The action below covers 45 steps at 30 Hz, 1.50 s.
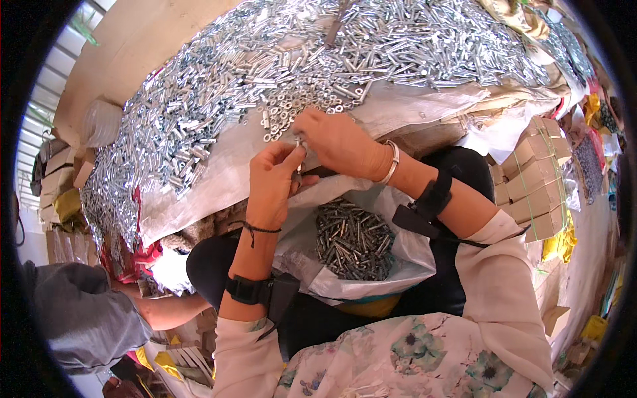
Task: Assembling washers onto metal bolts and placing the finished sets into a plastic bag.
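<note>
My left hand (271,178) is raised over the near edge of the heap, its thumb and fingers pinching a slim metal bolt (299,143) held upright. Right beside it, my right hand (342,144) has its fingertips closed at the bolt's upper end; whatever they grip there is too small and covered to name. Just beyond both hands lies a loose pile of nuts and washers (285,109). Below them, between my knees, an open white plastic bag (415,262) holds many dark metal bolts (355,242).
A wide heap of shiny metal sleeves and bolts (219,93) covers the sheet-lined surface (179,215) ahead. Strapped cardboard boxes (534,179) are stacked at the right. Another person's forearm (172,312) reaches in from the left. A clear plastic container (103,123) stands far left.
</note>
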### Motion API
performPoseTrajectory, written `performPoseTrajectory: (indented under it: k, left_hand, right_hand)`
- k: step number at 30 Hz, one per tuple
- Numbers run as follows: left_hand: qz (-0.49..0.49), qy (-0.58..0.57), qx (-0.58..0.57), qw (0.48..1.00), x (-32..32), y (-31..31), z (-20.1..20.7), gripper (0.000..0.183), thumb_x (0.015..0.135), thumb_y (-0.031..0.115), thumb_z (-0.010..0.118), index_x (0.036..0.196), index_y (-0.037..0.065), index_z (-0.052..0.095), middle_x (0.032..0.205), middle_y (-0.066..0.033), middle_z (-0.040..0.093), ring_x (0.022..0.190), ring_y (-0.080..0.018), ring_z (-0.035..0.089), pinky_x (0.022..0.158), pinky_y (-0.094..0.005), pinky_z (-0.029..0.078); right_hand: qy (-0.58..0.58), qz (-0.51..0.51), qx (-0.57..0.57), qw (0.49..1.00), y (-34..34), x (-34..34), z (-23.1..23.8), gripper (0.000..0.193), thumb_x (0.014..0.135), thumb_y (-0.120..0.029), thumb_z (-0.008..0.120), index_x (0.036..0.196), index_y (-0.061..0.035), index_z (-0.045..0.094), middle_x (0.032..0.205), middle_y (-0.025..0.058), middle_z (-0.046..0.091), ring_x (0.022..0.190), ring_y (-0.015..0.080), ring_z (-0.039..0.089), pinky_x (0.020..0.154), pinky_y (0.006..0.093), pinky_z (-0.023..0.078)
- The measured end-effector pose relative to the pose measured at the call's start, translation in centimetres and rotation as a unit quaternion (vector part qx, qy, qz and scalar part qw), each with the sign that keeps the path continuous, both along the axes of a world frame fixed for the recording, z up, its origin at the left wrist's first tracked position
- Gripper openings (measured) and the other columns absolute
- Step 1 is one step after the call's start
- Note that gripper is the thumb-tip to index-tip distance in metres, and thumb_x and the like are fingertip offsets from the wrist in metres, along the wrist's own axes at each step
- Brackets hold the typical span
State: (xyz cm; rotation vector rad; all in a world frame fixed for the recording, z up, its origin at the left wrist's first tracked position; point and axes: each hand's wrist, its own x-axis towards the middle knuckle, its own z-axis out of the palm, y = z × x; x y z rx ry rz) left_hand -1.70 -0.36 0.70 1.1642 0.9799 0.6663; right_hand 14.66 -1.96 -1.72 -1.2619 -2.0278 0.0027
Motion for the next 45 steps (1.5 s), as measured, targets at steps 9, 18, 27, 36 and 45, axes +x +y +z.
performPoseTrajectory:
  k: [9, 18, 27, 36, 45]
  left_hand:
    - [0.035, -0.029, 0.005, 0.999, 0.9, -0.1, 0.2, 0.012, 0.087, 0.01, 0.062, 0.085, -0.002, 0.059, 0.063, 0.0007, 0.05, 0.042, -0.0034, 0.04, 0.054, -0.0249, 0.057]
    - [0.02, -0.029, 0.008, 0.999, 0.7, 0.0, 0.2, 0.014, 0.087, 0.011, 0.062, 0.086, -0.003, 0.059, 0.062, 0.0009, 0.049, 0.042, -0.0033, 0.041, 0.054, -0.0253, 0.057]
    - [-0.017, -0.044, 0.007, 0.999, 1.0, -0.2, 0.1, 0.014, 0.088, 0.014, 0.062, 0.088, 0.0, 0.06, 0.063, 0.0024, 0.051, 0.044, -0.0031, 0.041, 0.058, -0.0268, 0.058]
    - [-0.041, -0.047, 0.002, 0.998, 1.1, -0.3, -0.2, 0.014, 0.088, 0.013, 0.062, 0.087, -0.001, 0.06, 0.066, 0.0012, 0.05, 0.045, -0.0028, 0.042, 0.059, -0.0266, 0.058]
    - [-0.048, -0.04, -0.005, 0.998, 0.8, -0.3, 0.4, 0.01, 0.087, 0.013, 0.063, 0.09, 0.003, 0.061, 0.066, 0.0035, 0.05, 0.048, -0.0015, 0.043, 0.066, -0.026, 0.058]
  right_hand:
    - [-0.178, -0.163, 0.003, 0.971, 0.0, 5.1, 0.9, 0.011, 0.073, -0.009, 0.061, 0.084, -0.007, 0.058, 0.084, 0.0101, 0.054, 0.069, 0.0286, 0.061, 0.055, 0.0399, 0.049]
    - [-0.191, -0.182, 0.025, 0.964, 1.7, 4.7, -0.1, 0.007, 0.077, -0.013, 0.059, 0.079, -0.0066, 0.058, 0.081, 0.0083, 0.054, 0.066, 0.0281, 0.061, 0.055, 0.0391, 0.05]
    - [-0.088, -0.159, 0.039, 0.982, 1.2, 4.9, 0.3, 0.013, 0.081, -0.016, 0.061, 0.085, -0.0043, 0.059, 0.078, 0.0091, 0.057, 0.063, 0.0251, 0.061, 0.056, 0.0359, 0.049]
    - [0.27, 0.104, -0.202, 0.936, -0.8, 3.6, 1.4, 0.01, 0.089, -0.006, 0.054, 0.096, 0.0, 0.059, 0.074, 0.0006, 0.058, 0.069, 0.0069, 0.057, 0.06, 0.0237, 0.047]
    - [0.356, 0.125, -0.297, 0.877, -1.2, 3.7, 2.0, 0.013, 0.089, -0.01, 0.057, 0.096, 0.0012, 0.058, 0.075, 0.0007, 0.057, 0.069, 0.0067, 0.055, 0.066, 0.022, 0.047]
